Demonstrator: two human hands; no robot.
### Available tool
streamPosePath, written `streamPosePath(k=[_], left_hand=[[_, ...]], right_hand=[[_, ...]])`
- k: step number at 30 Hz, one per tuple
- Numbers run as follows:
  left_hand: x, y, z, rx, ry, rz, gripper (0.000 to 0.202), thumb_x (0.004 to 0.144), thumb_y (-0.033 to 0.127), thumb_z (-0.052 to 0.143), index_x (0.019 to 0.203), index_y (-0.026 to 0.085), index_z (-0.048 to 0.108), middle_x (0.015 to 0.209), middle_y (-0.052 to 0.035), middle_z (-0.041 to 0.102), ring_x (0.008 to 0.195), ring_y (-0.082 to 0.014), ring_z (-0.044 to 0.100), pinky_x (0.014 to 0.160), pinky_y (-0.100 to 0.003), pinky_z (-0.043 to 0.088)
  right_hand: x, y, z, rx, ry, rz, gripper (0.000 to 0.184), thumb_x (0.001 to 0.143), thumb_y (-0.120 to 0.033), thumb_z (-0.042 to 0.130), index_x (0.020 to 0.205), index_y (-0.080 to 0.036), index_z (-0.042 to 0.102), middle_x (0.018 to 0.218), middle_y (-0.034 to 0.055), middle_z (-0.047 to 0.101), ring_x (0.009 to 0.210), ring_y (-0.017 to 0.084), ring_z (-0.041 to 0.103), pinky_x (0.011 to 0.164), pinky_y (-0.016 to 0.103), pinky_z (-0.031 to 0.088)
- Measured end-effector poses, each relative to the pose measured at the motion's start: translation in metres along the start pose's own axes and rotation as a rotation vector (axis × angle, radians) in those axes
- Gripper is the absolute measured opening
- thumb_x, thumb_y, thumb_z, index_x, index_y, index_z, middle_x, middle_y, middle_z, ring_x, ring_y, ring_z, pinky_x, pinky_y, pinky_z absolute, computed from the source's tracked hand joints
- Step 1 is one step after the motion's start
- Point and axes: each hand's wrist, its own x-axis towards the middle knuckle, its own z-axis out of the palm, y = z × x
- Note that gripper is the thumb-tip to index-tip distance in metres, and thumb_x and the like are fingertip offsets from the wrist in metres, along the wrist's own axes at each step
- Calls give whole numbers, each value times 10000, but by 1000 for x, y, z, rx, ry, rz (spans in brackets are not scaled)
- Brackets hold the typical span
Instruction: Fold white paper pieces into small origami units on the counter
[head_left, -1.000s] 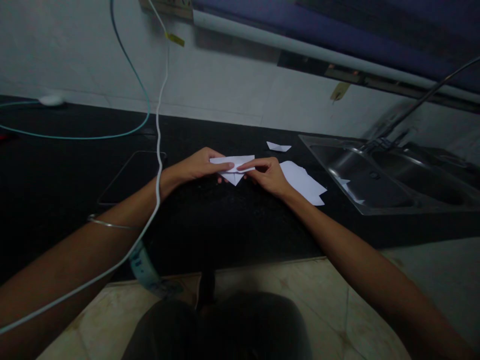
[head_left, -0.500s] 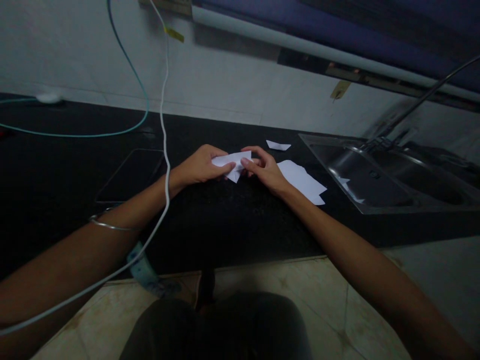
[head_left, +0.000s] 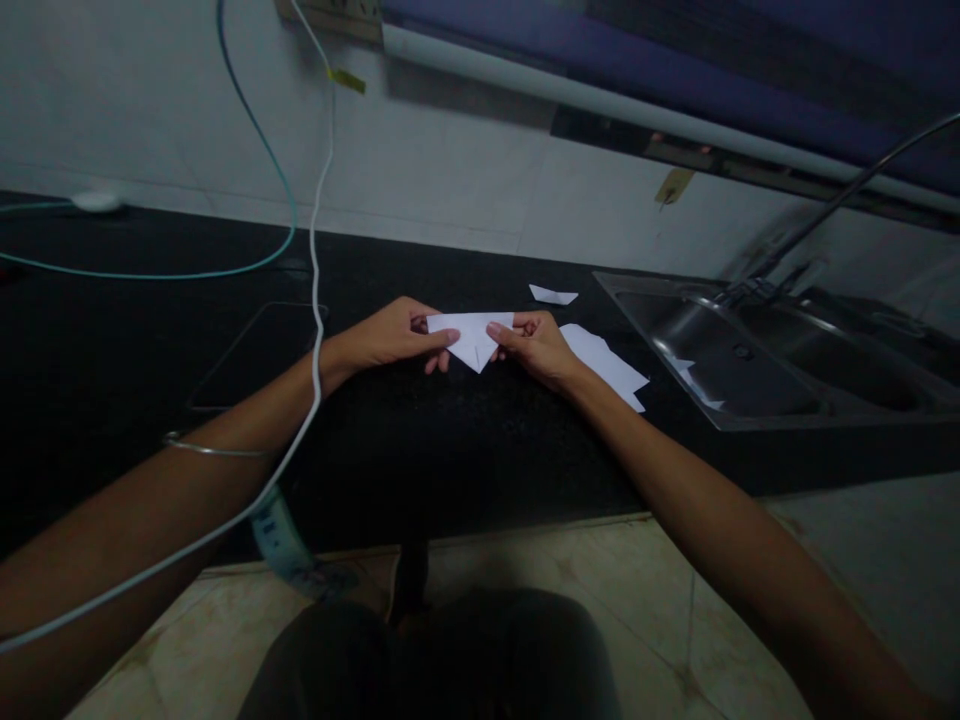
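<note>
A folded sheet of white paper [head_left: 474,336] is held above the dark countertop, its long straight edge on top and a point facing down toward me. My left hand [head_left: 411,335] pinches its left corner, thumb on the near face and the other fingers behind. On the opposite corner, my right hand [head_left: 531,345] grips the same way, thumb flat on the paper. Just beyond my right hand lies a small folded paper boat [head_left: 553,295]. Several loose white sheets [head_left: 600,362] rest on the counter beside my right wrist.
A steel sink [head_left: 720,350] with a faucet [head_left: 757,285] is set into the counter [head_left: 450,470] at right. A dark flat tablet-like object [head_left: 259,350] lies at left. A white cable [head_left: 316,250] hangs across my left forearm; a teal cable [head_left: 187,275] curves behind.
The folded paper has been turned and flattened into a wide downward-pointing triangle. My hands have moved slightly apart, out to its two upper corners.
</note>
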Motion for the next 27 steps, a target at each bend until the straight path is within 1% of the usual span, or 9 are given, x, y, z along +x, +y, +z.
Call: streamPosePath(k=[5,7,9,12,16,18,21,24,27], left_hand=[[-2,-4,-7,-77,-27,-10,373,868,424,639,649,130,707,542,-72,651,418,-80,516,434,-199,371],[-1,-8,-7,-106,5,-42,348,848,451,663,729,132,732,483,-51,618,339,-65,437,368,-202,313],[1,-11,-6,-124,59,-84,348,845,465,669,880,130,754,435,-29,586,296,-60,383,328,-203,257],[6,-13,0,-187,118,-131,398,842,451,681,1048,115,737,524,-65,657,332,-80,470,332,-206,269],[11,-12,7,-326,226,-136,408,807,372,732,1131,124,707,823,-149,752,544,-141,659,357,-198,280],[11,-9,10,-368,254,-125,371,798,344,742,1100,131,714,979,-171,748,700,-173,711,366,-184,281],[9,-5,13,-393,264,-105,329,800,340,737,1062,142,721,1119,-171,718,859,-197,721,392,-164,320],[10,-6,15,-398,295,-88,317,798,351,735,1036,141,727,1108,-165,722,865,-196,722,419,-163,370],[13,-8,15,-382,328,-62,299,790,352,741,993,133,736,1041,-158,738,826,-192,725,434,-172,402]], right_hand=[[-2,-3,-3,-26,-23,-22,419,814,-578,650,756,-166,704,687,48,694,569,107,584,573,245,454],[-3,-6,-2,-81,3,-1,435,816,-598,636,834,-171,715,629,35,684,509,105,577,508,236,436],[-5,-9,-1,-142,50,28,470,818,-622,615,929,-178,720,511,3,631,424,106,541,435,229,399],[-6,-10,0,-153,115,42,508,818,-637,600,997,-177,720,438,-18,584,366,106,508,387,226,374],[-4,-10,1,-79,157,41,518,804,-626,625,1026,-168,720,474,0,614,392,107,536,395,224,403],[-4,-10,3,-24,169,66,529,794,-618,643,1055,-163,713,527,17,647,438,115,579,426,227,448],[-5,-13,5,95,166,114,560,768,-588,687,1143,-172,677,739,61,731,595,140,671,543,252,546],[-7,-18,8,188,156,125,569,745,-544,731,1186,-193,653,904,78,746,716,153,703,638,282,589],[-8,-22,10,249,156,121,507,742,-520,744,1130,-202,672,974,83,742,783,162,709,684,296,602]])
